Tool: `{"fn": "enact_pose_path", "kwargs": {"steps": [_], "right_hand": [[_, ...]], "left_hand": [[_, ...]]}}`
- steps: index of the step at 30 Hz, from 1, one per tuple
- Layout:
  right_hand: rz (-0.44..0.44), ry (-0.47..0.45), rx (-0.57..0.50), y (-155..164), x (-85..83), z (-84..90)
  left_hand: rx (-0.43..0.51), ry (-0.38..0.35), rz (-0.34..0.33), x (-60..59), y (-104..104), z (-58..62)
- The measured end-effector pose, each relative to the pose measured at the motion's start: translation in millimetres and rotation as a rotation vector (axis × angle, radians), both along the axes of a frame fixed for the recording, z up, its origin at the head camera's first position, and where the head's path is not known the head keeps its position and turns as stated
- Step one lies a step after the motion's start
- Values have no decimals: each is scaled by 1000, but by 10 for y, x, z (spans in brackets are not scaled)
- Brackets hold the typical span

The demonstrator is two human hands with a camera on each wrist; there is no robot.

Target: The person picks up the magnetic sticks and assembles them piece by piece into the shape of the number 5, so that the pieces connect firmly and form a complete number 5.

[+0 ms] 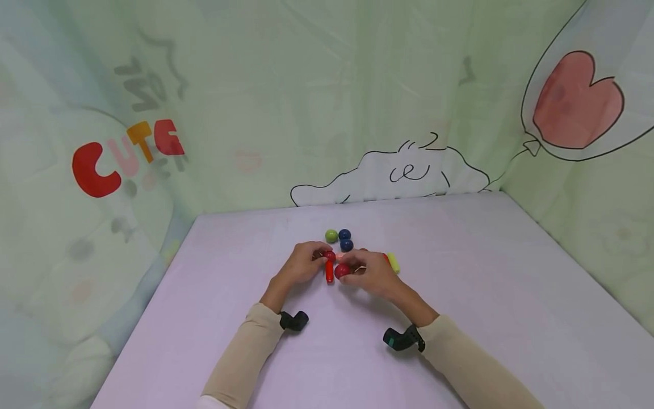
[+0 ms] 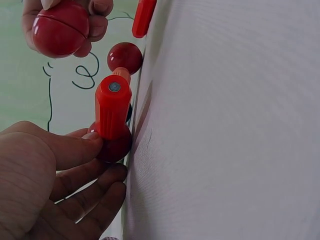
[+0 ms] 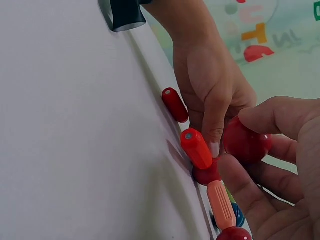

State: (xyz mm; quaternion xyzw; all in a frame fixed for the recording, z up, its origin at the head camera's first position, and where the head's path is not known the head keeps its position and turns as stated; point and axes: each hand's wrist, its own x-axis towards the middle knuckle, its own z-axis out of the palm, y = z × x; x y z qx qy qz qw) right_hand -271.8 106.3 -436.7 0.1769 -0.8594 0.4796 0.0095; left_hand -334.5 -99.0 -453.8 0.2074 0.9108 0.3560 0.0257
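Note:
My left hand (image 1: 305,262) pinches a red ball (image 2: 116,149) between thumb and fingers, close over the table. A red stick (image 1: 329,271) with a small grey disc in its end (image 2: 114,87) extends from that ball toward me. From the same ball a peach-coloured ribbed stick (image 3: 221,204) runs to another red ball (image 2: 124,58). My right hand (image 1: 377,274) holds a separate red ball (image 3: 246,140), scored by a thin seam, between thumb and fingertips. It is just right of the red stick, above the tabletop.
Beyond the hands lie a green ball (image 1: 331,236) and two dark blue balls (image 1: 346,245). A yellow stick (image 1: 393,262) and a red piece show past my right hand, partly hidden. The pale table (image 1: 245,244) meets printed curtains (image 1: 245,102) at its back and sides.

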Motion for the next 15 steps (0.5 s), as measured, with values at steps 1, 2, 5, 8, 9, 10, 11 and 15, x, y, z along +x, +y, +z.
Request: {"fn": "enact_pose_path", "kwargs": {"steps": [1,2,5,8,9,10,11,15], "right_hand": [[3,1,7,-9,8,2],[9,1,10,-19,16,6],[31,-6,33,-49,38,12],[72,-19,52,-67,52,3],[89,-21,58,-69,53,-4],[109,-23,62,-70,53,-11],[131,-24,66,-69,53,-19],[213,-45,55,-63,49,-47]], "left_hand": [[-1,4,-3,-1,-1,-1],[-1,5,-4,0,-2,0],[-2,10,-10,6,-2,2],[6,14,-19,18,-5,11],[8,15,-21,21,-6,13],[9,15,-21,22,-7,14],[9,13,-21,21,-7,14],[1,1,-11,14,-4,19]]}}
